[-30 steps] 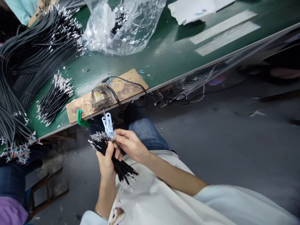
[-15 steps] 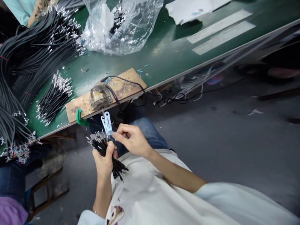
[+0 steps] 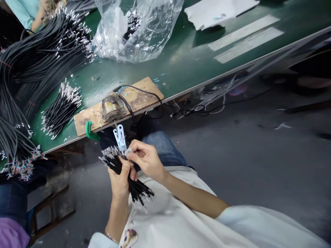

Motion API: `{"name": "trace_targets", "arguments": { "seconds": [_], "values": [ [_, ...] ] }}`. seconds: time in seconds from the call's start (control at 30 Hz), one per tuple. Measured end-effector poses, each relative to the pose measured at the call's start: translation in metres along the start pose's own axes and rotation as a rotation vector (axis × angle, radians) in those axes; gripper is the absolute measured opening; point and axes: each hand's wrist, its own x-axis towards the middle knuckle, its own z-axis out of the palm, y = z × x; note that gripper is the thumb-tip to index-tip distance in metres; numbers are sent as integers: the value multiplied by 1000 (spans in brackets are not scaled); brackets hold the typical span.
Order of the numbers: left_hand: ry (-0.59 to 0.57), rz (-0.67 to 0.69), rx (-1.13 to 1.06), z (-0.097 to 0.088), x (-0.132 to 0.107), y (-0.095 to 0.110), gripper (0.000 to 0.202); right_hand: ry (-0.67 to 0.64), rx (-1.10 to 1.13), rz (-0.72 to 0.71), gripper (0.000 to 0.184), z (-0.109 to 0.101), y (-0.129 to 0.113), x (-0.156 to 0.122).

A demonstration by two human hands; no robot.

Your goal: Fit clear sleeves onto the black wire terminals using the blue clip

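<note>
My left hand (image 3: 119,181) is wrapped round a bundle of short black wires (image 3: 134,187) with metal tips (image 3: 110,153), held over my lap. My right hand (image 3: 144,159) pinches the tip end of one wire in that bundle, thumb and forefinger together. Just above both hands a small pale blue two-pronged tool (image 3: 119,136) hangs from a taped-up motor (image 3: 111,107), which sits on a wooden board (image 3: 141,98) at the green table's near edge.
The green table (image 3: 186,58) carries a small pile of finished black wires (image 3: 60,108), long black cable bundles (image 3: 31,62), a clear plastic bag (image 3: 139,31) and white paper (image 3: 217,12). A green clamp (image 3: 90,131) grips the board. Another person's arm (image 3: 36,17) shows far left.
My right hand has come back from just beside the blue tool down onto the wire tips. The bundle has shifted a little in my left hand.
</note>
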Motion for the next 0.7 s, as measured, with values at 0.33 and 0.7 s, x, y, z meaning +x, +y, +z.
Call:
{"name": "trace_targets", "arguments": {
  "seconds": [0.33,0.7],
  "values": [
    [-7,126,-30,-6,0,13,18,-252,277,73,23,-10,-4,10],
    [180,284,72,2,-4,27,14,-276,166,250,24,-25,-10,40]
  ]
}}
